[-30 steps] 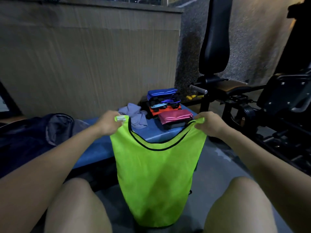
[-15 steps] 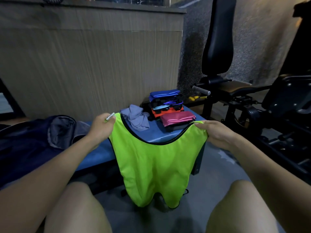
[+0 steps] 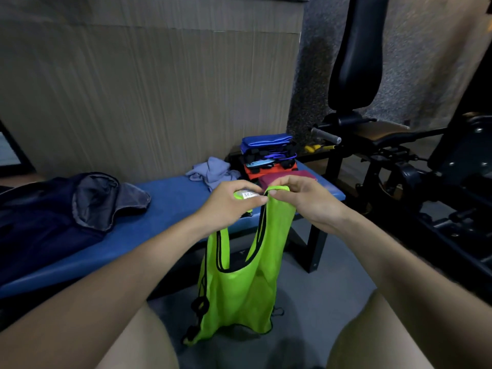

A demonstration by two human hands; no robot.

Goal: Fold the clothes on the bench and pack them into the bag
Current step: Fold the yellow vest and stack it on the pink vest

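Observation:
A neon green vest [image 3: 241, 291] with black trim hangs in front of the blue bench [image 3: 170, 198], doubled lengthwise so its two shoulder straps meet at the top. My left hand [image 3: 231, 203] pinches one strap by its white label. My right hand [image 3: 303, 198] pinches the other strap, and the two hands touch. A crumpled grey-blue garment [image 3: 213, 173] lies on the bench behind my hands. A folded maroon cloth [image 3: 269, 178] is partly hidden by my fingers. The dark navy bag [image 3: 53, 211] lies open on the bench's left end.
A stack of blue, black and orange items [image 3: 269, 155] sits at the bench's far right end. Black gym machines [image 3: 399, 161] stand to the right on the grey floor. A wood-panelled wall runs behind the bench. My bare knees frame the bottom of the view.
My hands came together from spread apart, bringing the vest's two shoulders to meet. The vest went from held flat and wide to folded in half lengthwise.

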